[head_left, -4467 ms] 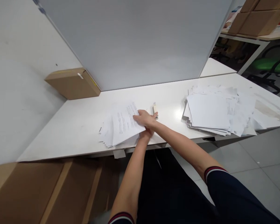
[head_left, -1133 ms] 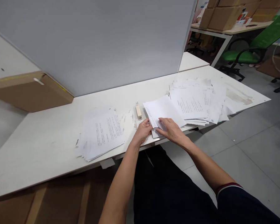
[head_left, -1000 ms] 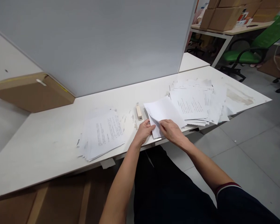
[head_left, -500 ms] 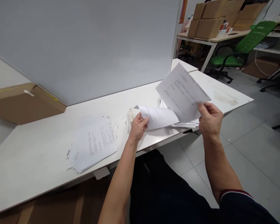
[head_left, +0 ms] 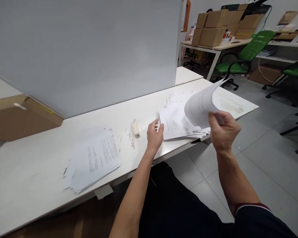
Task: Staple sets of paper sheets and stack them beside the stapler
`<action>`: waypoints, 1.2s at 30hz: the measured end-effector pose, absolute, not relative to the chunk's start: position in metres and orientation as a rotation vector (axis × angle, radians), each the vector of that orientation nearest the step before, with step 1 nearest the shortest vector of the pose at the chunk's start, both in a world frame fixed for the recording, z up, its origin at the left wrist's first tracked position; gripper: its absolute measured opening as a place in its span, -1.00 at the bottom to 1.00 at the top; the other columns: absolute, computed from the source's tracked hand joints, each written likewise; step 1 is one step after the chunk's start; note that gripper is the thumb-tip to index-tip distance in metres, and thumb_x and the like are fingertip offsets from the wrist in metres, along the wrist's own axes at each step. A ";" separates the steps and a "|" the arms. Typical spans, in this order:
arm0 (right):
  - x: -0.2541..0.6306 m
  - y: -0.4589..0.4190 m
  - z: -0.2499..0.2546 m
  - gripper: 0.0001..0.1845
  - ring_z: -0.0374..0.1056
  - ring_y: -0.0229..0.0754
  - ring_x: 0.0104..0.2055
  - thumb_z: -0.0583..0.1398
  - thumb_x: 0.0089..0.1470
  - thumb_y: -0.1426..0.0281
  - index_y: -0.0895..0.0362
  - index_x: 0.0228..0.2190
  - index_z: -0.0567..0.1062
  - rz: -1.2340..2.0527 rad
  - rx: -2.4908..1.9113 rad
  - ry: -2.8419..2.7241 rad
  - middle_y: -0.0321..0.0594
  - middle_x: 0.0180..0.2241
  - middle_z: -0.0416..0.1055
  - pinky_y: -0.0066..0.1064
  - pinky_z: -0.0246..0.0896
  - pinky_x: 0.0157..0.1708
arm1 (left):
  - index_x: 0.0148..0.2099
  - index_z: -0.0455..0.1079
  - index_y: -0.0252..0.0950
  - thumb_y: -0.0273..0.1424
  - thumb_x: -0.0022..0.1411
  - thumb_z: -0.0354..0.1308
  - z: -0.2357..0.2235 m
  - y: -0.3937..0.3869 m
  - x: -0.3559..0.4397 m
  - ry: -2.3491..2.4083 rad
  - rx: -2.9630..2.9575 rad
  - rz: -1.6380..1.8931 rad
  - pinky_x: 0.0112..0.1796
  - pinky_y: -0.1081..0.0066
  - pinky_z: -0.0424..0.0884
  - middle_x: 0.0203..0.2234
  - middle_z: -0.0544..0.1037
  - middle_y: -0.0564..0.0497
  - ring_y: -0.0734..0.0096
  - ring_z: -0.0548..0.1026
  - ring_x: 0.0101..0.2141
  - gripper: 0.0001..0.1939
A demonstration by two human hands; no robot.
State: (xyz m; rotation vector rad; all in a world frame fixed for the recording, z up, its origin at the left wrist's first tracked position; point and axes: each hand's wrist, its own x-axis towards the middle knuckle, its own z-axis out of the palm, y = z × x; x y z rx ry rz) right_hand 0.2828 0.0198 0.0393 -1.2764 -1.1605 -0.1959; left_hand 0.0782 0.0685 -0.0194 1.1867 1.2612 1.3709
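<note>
My right hand (head_left: pixel 223 131) is closed on a printed sheet of paper (head_left: pixel 201 103), held curled in the air above the right pile of papers (head_left: pixel 175 121). My left hand (head_left: pixel 154 136) rests on the white table (head_left: pixel 34 172), its fingers touching the left edge of the pile's top sheet. A small beige stapler (head_left: pixel 136 128) lies just left of that hand. A second pile of printed sheets (head_left: pixel 93 158) lies further left near the table's front edge.
A grey partition panel (head_left: pixel 89 49) stands along the table's back. A brown cardboard box (head_left: pixel 20 115) sits at the far left. Behind on the right are a table with cardboard boxes (head_left: pixel 218 26) and green office chairs (head_left: pixel 243 59). Grey tiled floor lies to the right.
My right hand lifted one sheet off the right pile and now curls it over in the air. My left hand let the lower sheet lie flat on the pile.
</note>
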 end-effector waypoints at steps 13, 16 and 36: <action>0.173 -0.016 -0.020 -0.76 0.37 -0.08 -0.14 0.09 0.17 0.33 0.08 -0.16 0.48 0.246 -0.871 -2.303 -0.12 -0.15 0.49 -0.23 0.33 -0.16 | -0.13 0.44 -0.40 -0.31 -0.16 0.39 -0.023 0.006 0.012 1.052 0.635 1.418 -0.10 0.22 0.40 -0.27 0.59 -0.14 0.15 0.52 -0.17 -0.50; 0.180 -0.004 -0.012 -0.61 0.30 -0.03 0.01 0.14 0.12 0.18 0.12 -0.07 0.43 0.365 -0.952 -2.092 -0.02 -0.05 0.41 -0.14 0.28 -0.04 | -0.15 0.45 -0.42 -0.33 -0.21 0.41 -0.021 0.000 -0.003 1.067 0.634 1.450 -0.07 0.17 0.39 -0.28 0.60 -0.15 0.10 0.51 -0.14 -0.49; 0.161 0.048 -0.022 -0.69 0.35 -0.23 -0.46 0.34 -0.22 0.19 0.16 -0.46 0.53 1.513 -0.992 -1.039 -0.29 -0.52 0.46 -0.39 0.26 -0.41 | -0.40 0.43 -0.35 -0.17 -0.06 0.32 -0.002 -0.006 -0.029 1.150 0.712 1.646 -0.33 0.42 0.40 -0.62 0.46 0.10 0.46 0.47 -0.47 -0.67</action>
